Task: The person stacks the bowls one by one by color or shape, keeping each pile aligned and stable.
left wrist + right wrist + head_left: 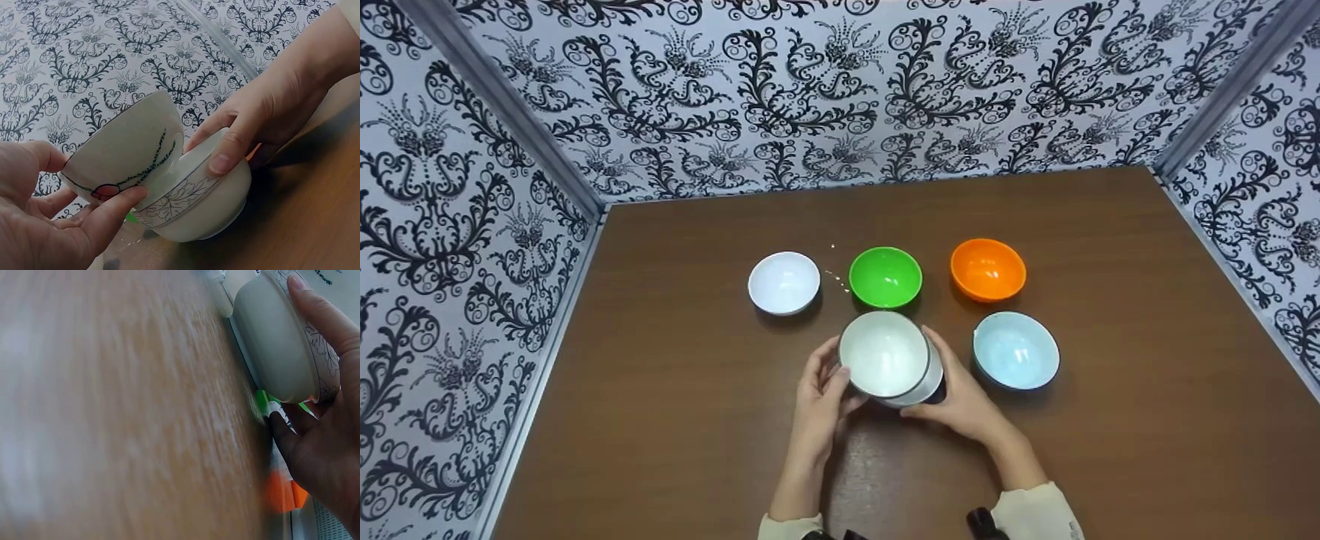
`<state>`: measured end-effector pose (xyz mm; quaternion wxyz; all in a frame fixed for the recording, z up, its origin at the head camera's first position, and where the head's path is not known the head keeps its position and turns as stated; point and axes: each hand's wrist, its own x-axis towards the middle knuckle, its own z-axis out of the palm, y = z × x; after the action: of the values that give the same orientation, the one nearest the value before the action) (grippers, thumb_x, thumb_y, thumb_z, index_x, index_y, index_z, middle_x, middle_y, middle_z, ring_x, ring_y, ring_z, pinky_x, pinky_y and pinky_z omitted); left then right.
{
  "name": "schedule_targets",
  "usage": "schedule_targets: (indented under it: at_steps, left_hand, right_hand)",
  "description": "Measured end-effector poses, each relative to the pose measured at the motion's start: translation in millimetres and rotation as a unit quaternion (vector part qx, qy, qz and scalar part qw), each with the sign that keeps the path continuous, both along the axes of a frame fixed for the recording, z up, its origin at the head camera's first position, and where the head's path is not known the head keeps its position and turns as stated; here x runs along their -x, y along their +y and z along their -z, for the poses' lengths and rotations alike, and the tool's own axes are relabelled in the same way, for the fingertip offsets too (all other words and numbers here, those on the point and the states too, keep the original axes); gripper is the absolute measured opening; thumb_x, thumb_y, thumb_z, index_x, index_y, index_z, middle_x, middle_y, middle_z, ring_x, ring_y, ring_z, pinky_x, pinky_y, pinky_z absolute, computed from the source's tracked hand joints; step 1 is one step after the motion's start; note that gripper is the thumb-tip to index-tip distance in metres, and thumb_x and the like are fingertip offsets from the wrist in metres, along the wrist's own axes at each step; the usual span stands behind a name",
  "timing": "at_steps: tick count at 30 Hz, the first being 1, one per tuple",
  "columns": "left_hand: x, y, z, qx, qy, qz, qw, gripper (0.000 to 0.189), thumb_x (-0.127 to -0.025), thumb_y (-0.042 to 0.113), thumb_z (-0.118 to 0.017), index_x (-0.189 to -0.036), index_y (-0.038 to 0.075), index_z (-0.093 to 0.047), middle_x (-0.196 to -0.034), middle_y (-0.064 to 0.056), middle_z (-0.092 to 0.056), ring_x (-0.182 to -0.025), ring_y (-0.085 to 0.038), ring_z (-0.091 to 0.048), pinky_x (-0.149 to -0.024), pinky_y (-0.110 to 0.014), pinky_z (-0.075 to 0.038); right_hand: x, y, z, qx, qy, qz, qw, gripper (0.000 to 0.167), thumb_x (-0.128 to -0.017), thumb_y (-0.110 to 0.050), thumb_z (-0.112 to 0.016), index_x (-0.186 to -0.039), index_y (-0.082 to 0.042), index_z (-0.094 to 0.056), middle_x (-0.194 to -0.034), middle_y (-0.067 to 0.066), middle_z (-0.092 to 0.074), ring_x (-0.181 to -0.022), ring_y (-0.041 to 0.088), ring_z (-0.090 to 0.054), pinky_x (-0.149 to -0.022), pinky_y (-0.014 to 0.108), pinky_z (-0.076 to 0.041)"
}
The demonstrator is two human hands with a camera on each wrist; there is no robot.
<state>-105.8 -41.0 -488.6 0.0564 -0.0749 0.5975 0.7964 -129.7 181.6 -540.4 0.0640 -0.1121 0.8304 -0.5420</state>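
My left hand (817,397) pinches the rim and side of a white bowl with a dark rim (883,352); a red and green design shows on its outside in the left wrist view. This bowl sits partly inside and over a second white bowl (197,205), which has a grey leaf-pattern band. My right hand (969,401) grips that lower bowl from the right, thumb on its near side and fingers round the far side. In the right wrist view, the lower bowl's underside (275,343) faces the tabletop; whether it touches is unclear.
Beyond the hands stand a white bowl (784,283), a green bowl (885,277) and an orange bowl (988,270) in a row. A light blue bowl (1016,351) is close to the right hand. Small white bits (836,279) lie on the brown table (675,420). Patterned walls surround it.
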Motion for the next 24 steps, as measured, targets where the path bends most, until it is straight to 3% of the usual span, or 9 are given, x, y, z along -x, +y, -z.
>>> schedule_targets:
  at_steps: [6, 10, 16, 24]
  left_hand:
    - [4.6, 1.9, -2.3, 0.009, 0.000, 0.012, 0.9999, 0.047, -0.099, 0.006, -0.050, -0.146, 0.006, -0.043, -0.150, -0.019, -0.044, -0.125, -0.028, -0.056, -0.084, -0.042, -0.060]
    - [8.0, 3.5, -4.1, 0.025, 0.003, 0.025, 0.9994, 0.047, -0.099, 0.006, -0.050, -0.145, 0.005, -0.044, -0.148, -0.019, -0.045, -0.125, -0.030, -0.056, -0.085, -0.041, -0.060]
    - [11.0, 4.7, -6.7, 0.076, 0.023, 0.037, 0.9961, 0.046, -0.098, 0.007, -0.052, -0.144, 0.004, -0.046, -0.143, -0.020, -0.048, -0.111, -0.021, -0.059, -0.073, -0.034, -0.061]
    - [14.2, 7.3, -9.2, 0.138, 0.036, 0.034, 0.9892, 0.046, -0.096, 0.006, -0.052, -0.142, 0.003, -0.051, -0.138, -0.023, -0.043, -0.119, -0.034, -0.057, -0.072, -0.040, -0.062]
  right_hand:
    - [0.0, 0, -1.0, 0.008, 0.005, 0.002, 1.0000, 0.120, -0.064, -0.029, -0.095, -0.158, -0.028, -0.020, -0.161, 0.004, -0.033, -0.145, 0.030, -0.036, -0.119, 0.060, -0.026]
    - [0.4, 0, -0.5, 0.011, 0.006, 0.004, 0.9999, 0.122, -0.063, -0.027, -0.095, -0.159, -0.022, -0.020, -0.162, 0.005, -0.033, -0.145, 0.030, -0.036, -0.120, 0.059, -0.026]
    - [0.8, 0, 0.3, 0.013, 0.000, 0.008, 0.9999, 0.124, -0.062, -0.027, -0.096, -0.159, -0.014, -0.019, -0.162, 0.007, -0.032, -0.145, 0.029, -0.036, -0.121, 0.056, -0.026]
    - [1.5, -1, 3.2, 0.025, 0.009, 0.003, 0.9996, 0.125, -0.062, -0.026, -0.096, -0.159, -0.013, -0.018, -0.161, 0.005, -0.034, -0.143, 0.026, -0.037, -0.120, 0.056, -0.026]
